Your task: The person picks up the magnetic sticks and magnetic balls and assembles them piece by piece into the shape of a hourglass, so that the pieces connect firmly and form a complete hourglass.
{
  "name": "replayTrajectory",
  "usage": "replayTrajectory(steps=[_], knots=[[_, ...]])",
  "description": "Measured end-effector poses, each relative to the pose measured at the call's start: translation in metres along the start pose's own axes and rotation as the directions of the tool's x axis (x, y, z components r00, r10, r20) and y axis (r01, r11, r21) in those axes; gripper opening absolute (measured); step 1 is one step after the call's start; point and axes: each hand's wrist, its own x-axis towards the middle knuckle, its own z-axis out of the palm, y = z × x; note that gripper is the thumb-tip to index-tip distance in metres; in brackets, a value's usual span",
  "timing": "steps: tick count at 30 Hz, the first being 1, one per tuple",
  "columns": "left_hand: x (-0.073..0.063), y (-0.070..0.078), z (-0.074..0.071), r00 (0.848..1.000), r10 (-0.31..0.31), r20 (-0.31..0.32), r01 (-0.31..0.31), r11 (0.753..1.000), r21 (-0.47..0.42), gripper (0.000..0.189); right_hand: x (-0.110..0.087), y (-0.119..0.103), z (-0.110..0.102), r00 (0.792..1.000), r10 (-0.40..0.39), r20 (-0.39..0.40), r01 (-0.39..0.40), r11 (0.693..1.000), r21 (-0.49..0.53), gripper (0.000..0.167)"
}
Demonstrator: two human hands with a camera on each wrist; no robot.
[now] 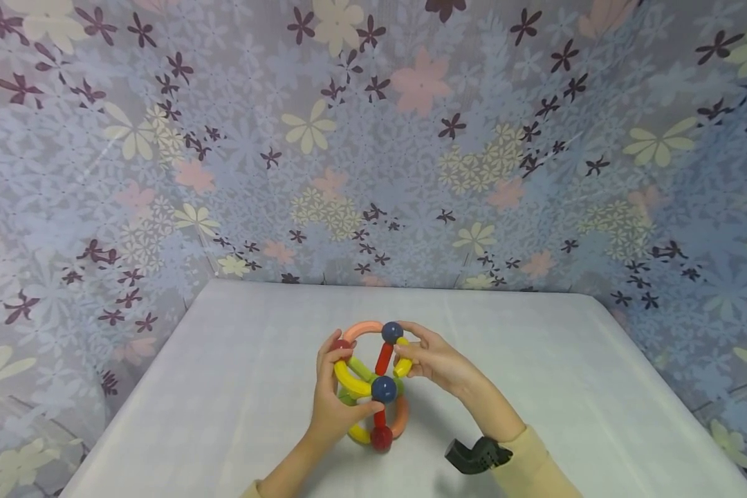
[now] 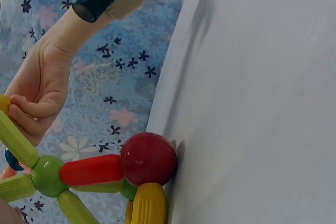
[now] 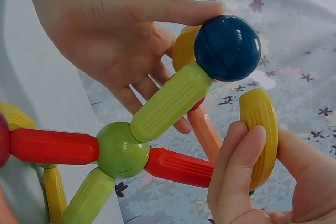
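Note:
A frame of magnetic balls and rods stands on the white table, with a green ball (image 3: 123, 150) joining red rods (image 3: 55, 146) and light green rods (image 3: 170, 100). My left hand (image 1: 336, 408) holds its left side, thumb against the near blue ball (image 1: 384, 389) and fingers at a red ball (image 1: 343, 348). Between them runs a curved yellow rod (image 1: 351, 380). My right hand (image 1: 442, 363) pinches another curved yellow rod (image 3: 260, 140) near the far blue ball (image 1: 392, 332). In the right wrist view this rod's upper end stands apart from the near blue ball.
The frame's lower red ball (image 1: 382, 438) is close to the white tabletop (image 1: 224, 387). Flower-printed cloth (image 1: 373, 173) hangs behind and beside the table. A dark wrist device (image 1: 478, 455) is strapped by the right sleeve (image 1: 529, 463).

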Motion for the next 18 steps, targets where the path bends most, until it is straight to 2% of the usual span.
replayTrajectory(steps=[3,8,13,18], knots=[[-0.0016,0.0025,0.0021,0.998,-0.057,-0.025,0.058,0.998,0.032,0.061,-0.0018,-0.0010,0.0009,1.000,-0.005,0.008,0.005,1.000,-0.002,0.068],[-0.0027,0.0054,0.0056,0.991,-0.115,-0.062,0.118,0.992,0.047,0.059,-0.0035,-0.0024,0.0022,1.000,-0.008,0.009,0.009,1.000,-0.017,0.069],[-0.0014,0.0056,0.0055,0.993,-0.106,-0.055,0.106,0.994,-0.002,0.063,-0.0038,-0.0033,0.0030,1.000,-0.004,-0.004,0.004,1.000,-0.027,0.070],[0.0014,0.0013,0.0000,0.993,-0.116,-0.022,0.113,0.988,-0.102,0.084,-0.0044,-0.0025,0.0018,1.000,-0.008,-0.001,0.008,1.000,-0.020,0.063]])
